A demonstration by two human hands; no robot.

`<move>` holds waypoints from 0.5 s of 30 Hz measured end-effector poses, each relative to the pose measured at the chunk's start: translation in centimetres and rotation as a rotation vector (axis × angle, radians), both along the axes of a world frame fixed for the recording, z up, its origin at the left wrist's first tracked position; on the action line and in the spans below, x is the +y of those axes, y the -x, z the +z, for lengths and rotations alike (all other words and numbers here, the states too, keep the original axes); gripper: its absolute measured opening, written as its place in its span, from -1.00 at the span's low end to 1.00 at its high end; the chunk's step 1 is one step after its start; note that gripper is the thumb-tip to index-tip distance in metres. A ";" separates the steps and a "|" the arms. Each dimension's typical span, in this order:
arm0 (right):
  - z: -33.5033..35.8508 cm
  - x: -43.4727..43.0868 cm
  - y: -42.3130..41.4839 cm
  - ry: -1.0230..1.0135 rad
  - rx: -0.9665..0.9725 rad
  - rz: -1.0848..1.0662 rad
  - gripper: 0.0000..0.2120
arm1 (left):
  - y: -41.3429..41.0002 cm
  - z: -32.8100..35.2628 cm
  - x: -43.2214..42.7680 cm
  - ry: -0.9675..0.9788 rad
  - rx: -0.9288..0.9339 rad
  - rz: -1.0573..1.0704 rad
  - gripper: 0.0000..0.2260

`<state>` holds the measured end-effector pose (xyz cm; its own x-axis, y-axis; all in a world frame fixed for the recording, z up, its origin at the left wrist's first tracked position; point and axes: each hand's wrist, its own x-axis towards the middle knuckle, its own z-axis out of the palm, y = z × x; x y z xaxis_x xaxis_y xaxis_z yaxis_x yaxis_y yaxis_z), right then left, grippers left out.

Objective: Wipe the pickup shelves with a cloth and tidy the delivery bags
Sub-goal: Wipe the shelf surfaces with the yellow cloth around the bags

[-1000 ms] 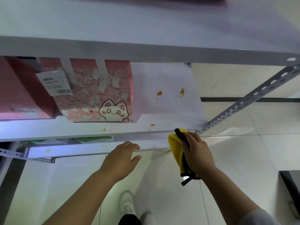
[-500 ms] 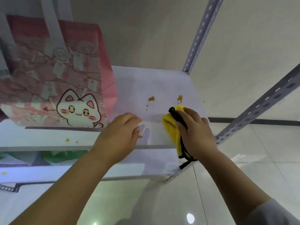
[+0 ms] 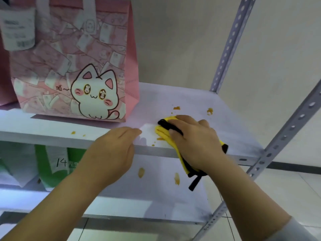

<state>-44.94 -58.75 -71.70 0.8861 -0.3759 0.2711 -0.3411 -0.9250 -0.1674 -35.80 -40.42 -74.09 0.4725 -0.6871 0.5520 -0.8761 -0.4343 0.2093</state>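
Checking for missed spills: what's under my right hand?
A yellow cloth with black trim, held against the shelf by the right hand. Whatever lies beneath the cloth is hidden.

We see a plain pale wall (image 3: 191,40) at the back; a tiled floor (image 3: 286,188) low on the right, a dark strip (image 3: 295,165) running where the two meet; orange spots (image 3: 176,108) lie on the upper shelf (image 3: 173,94), and two orange smears (image 3: 141,172) on the one below.
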 end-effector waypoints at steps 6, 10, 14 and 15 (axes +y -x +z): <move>-0.1 1.9 -1.5 0.003 0.013 0.192 -0.65 | 0.1 -0.3 0.8 0.016 0.091 0.052 -0.76; -0.5 1.2 -0.3 0.034 0.000 0.268 -0.66 | -0.3 -1.1 0.4 0.073 0.150 0.079 -0.81; -0.7 1.2 1.2 0.080 -0.003 0.312 -0.65 | -0.2 -1.3 0.7 0.127 0.183 0.052 -0.77; -0.7 1.2 1.4 0.085 0.002 0.300 -0.65 | -0.2 -1.3 0.7 0.116 0.179 0.045 -0.77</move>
<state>-46.33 -57.51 -72.36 0.9546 -0.0735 0.2886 -0.0511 -0.9951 -0.0847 -35.56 -39.69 -75.36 0.5990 -0.5997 0.5306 -0.8006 -0.4360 0.4111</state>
